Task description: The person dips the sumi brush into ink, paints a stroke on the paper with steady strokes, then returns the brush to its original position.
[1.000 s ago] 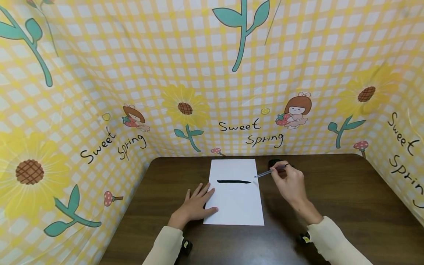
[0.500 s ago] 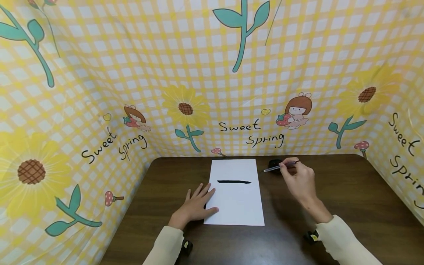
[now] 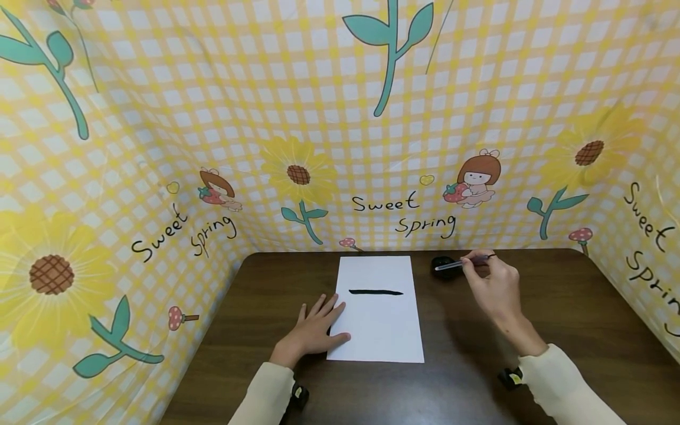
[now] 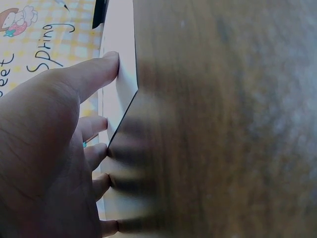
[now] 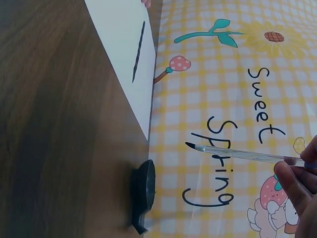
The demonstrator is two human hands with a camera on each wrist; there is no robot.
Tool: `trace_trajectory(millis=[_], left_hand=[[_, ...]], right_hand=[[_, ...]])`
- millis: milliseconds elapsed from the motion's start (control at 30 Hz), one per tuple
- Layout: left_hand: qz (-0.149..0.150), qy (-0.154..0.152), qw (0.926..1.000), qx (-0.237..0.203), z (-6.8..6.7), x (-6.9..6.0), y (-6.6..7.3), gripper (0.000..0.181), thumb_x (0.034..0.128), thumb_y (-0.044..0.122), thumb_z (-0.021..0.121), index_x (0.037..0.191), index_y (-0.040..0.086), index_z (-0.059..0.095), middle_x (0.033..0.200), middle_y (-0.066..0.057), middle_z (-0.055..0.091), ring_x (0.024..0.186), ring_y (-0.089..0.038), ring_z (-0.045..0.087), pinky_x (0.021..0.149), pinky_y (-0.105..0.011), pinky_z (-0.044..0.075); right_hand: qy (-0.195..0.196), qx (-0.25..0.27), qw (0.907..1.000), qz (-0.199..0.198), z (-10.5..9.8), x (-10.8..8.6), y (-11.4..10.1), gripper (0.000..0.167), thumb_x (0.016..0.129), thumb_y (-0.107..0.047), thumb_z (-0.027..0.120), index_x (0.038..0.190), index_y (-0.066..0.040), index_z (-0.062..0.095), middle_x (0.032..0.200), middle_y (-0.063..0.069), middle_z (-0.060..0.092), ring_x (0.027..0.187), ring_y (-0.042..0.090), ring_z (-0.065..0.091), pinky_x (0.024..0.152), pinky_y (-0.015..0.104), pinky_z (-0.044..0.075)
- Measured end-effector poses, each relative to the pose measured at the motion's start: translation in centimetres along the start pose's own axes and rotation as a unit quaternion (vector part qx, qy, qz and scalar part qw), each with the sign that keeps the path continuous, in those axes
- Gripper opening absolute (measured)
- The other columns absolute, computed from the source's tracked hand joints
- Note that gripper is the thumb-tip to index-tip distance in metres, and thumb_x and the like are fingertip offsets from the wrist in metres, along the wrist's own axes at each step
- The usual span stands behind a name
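A white sheet of paper lies on the dark wooden table, with one thick black horizontal stroke on its upper half. My left hand rests at the sheet's left edge, fingers spread and thumb on the paper. My right hand pinches a paintbrush with a clear handle and a dark pointed tip. In the head view the brush tip is over a small black dish right of the paper. The right wrist view shows the tip raised above the dish, not touching it.
Yellow checked cloth printed with flowers walls in the table at the back and sides. Wooden tabletop extends to the right of the paper. Dark wrist devices sit under both sleeves.
My right hand has carried the brush right and away from the paper's right edge to above the black dish. The left hand and the paper have stayed in place.
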State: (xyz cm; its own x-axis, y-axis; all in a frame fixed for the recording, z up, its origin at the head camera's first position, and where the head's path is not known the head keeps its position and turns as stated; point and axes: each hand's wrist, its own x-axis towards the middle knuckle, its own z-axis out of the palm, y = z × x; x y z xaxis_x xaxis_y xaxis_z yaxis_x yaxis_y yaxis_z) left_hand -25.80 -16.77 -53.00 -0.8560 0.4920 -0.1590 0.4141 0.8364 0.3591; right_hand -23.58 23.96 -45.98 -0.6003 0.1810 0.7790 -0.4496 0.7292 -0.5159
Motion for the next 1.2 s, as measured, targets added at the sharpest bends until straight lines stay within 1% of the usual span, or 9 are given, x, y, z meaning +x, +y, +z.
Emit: trace_trajectory(millis=[67,133,333,500,600,767,1000,1200], left_hand=[[0.0,0.0,1.0,-0.002,0.0,-0.1,0.0,0.084,0.1025,0.063,0.058,0.169,0.02,0.033,0.18,-0.008,0.018,0.167,-0.041,0.01,0.126,-0.078,0.004],[-0.001,0.001,1.0,-0.003,-0.1,-0.1,0.1,0.084,0.1022,0.062,0.059,0.169,0.019,0.033,0.18,-0.008,0.018,0.167,-0.041,0.01,0.126,-0.078,0.004],[0.0,0.003,1.0,-0.001,-0.1,-0.1,0.2,0.084,0.1024,0.062,0.059,0.169,0.019,0.033,0.18,-0.008,0.018,0.167,-0.041,0.01,0.126,-0.078,0.004],[0.005,0.001,1.0,-0.004,-0.1,-0.1,0.2,0.082,0.1028,0.06,0.059,0.169,0.019,0.033,0.18,-0.009,0.019,0.167,-0.042,0.01,0.125,-0.079,0.003],[0.007,0.002,0.9999,-0.007,-0.1,-0.1,0.1,0.082,0.1027,0.059,0.06,0.169,0.017,0.034,0.18,-0.01,0.019,0.167,-0.043,0.01,0.125,-0.079,0.002],[0.01,0.003,0.9999,-0.007,-0.1,-0.1,0.1,0.083,0.1024,0.059,0.06,0.169,0.016,0.035,0.179,-0.012,0.02,0.166,-0.045,0.011,0.124,-0.08,0.002],[-0.001,0.0,1.0,-0.002,-0.1,0.0,0.2,0.083,0.1022,0.061,0.06,0.169,0.019,0.034,0.18,-0.008,0.019,0.167,-0.041,0.01,0.125,-0.078,0.003],[-0.006,0.002,1.0,0.001,0.1,0.0,0.0,0.083,0.1021,0.062,0.06,0.169,0.021,0.034,0.18,-0.007,0.018,0.167,-0.04,0.01,0.126,-0.078,0.004]], right_hand=[[0.004,-0.002,1.0,-0.001,-0.1,0.1,0.1,0.006,0.091,0.001,0.077,0.095,-0.004,0.076,0.086,0.008,0.08,0.074,-0.005,0.067,0.061,0.004,0.045],[0.007,-0.003,1.0,-0.003,-0.3,0.2,0.1,0.005,0.091,0.001,0.077,0.095,-0.003,0.075,0.086,0.009,0.08,0.075,-0.008,0.066,0.062,0.003,0.045],[0.01,-0.005,0.9999,0.0,-0.9,0.5,0.3,0.005,0.092,0.001,0.077,0.096,-0.002,0.076,0.084,0.01,0.08,0.08,-0.025,0.055,0.062,0.003,0.045],[0.012,-0.006,0.9999,0.003,-1.4,0.6,0.6,0.004,0.093,0.002,0.075,0.097,0.0,0.076,0.084,0.012,0.079,0.083,-0.031,0.049,0.068,-0.001,0.043],[0.017,-0.003,0.9999,0.003,-1.6,0.7,0.9,0.005,0.094,0.001,0.074,0.098,0.002,0.077,0.087,0.014,0.08,0.084,-0.032,0.049,0.072,-0.003,0.042],[0.023,0.001,0.9997,-0.002,-1.8,0.9,1.5,0.005,0.094,0.001,0.073,0.098,0.003,0.076,0.087,0.018,0.079,0.084,-0.033,0.05,0.074,-0.005,0.041],[0.023,-0.001,0.9997,-0.011,-2.2,1.1,2.0,0.003,0.095,0.002,0.072,0.097,0.004,0.074,0.087,0.019,0.078,0.084,-0.033,0.051,0.075,-0.006,0.04],[0.027,-0.016,0.9993,-0.018,-2.3,1.3,2.4,0.005,0.093,0.003,0.075,0.098,0.003,0.075,0.086,0.016,0.078,0.086,-0.033,0.049,0.077,-0.006,0.039]])
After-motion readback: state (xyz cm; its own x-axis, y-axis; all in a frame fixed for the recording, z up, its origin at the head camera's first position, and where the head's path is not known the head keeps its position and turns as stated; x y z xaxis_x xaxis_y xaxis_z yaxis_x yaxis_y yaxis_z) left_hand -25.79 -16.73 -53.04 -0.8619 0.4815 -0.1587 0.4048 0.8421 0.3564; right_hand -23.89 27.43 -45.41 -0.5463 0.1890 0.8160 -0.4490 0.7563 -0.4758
